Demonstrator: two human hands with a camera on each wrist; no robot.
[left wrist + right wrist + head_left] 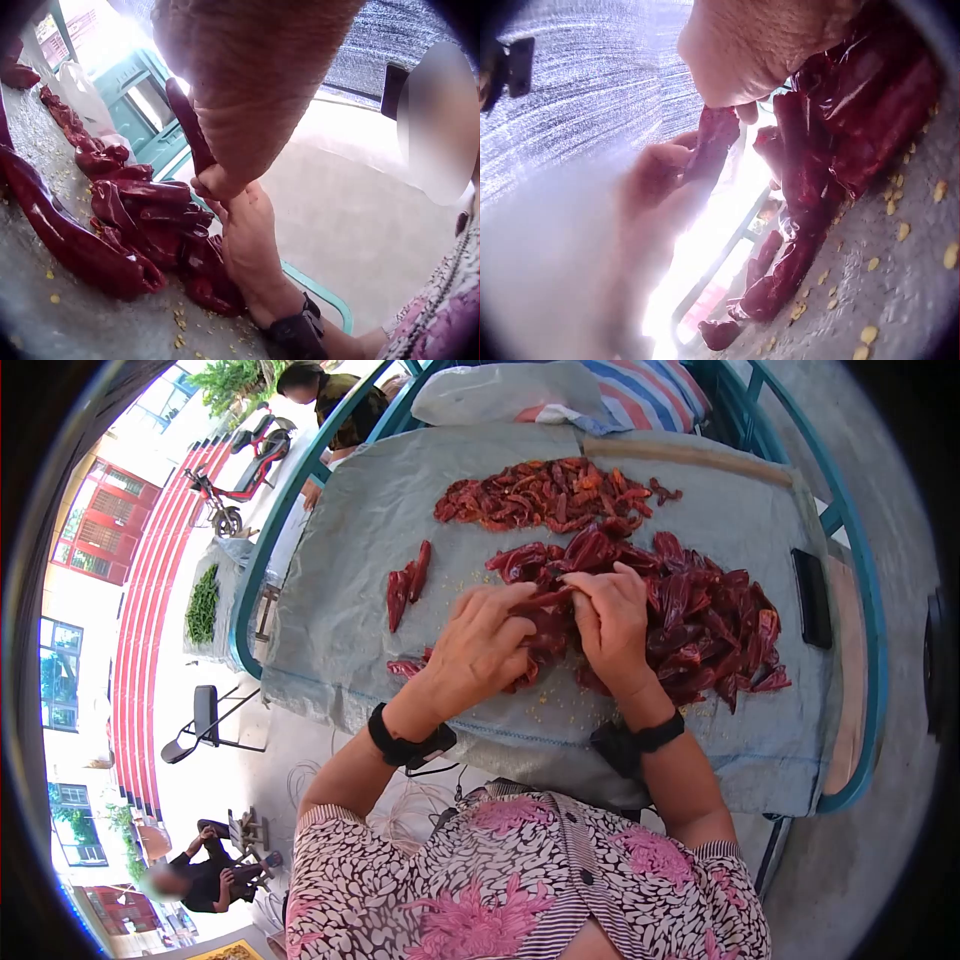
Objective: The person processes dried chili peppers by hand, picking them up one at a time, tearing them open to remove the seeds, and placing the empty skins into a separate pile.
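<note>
Both hands meet above the dried red peppers (715,625) on a grey cloth. The left hand (478,645) grips one dark red pepper (189,124), its fingers curled round it; in the right wrist view that pepper (714,142) spans the space between the two hands. At the pepper's other end the right hand (612,622) pinches it with thumb and fingers. Below the hands lie more whole peppers (142,217), with yellow seeds (904,231) scattered on the cloth. The exact contact of the fingertips is partly hidden.
A pile of smaller red pieces (545,495) lies at the back. A few peppers (408,586) lie to the left. A black phone (811,598) rests near the right edge, inside a teal metal rail (872,660). Beyond are a striped bag (640,395) and people.
</note>
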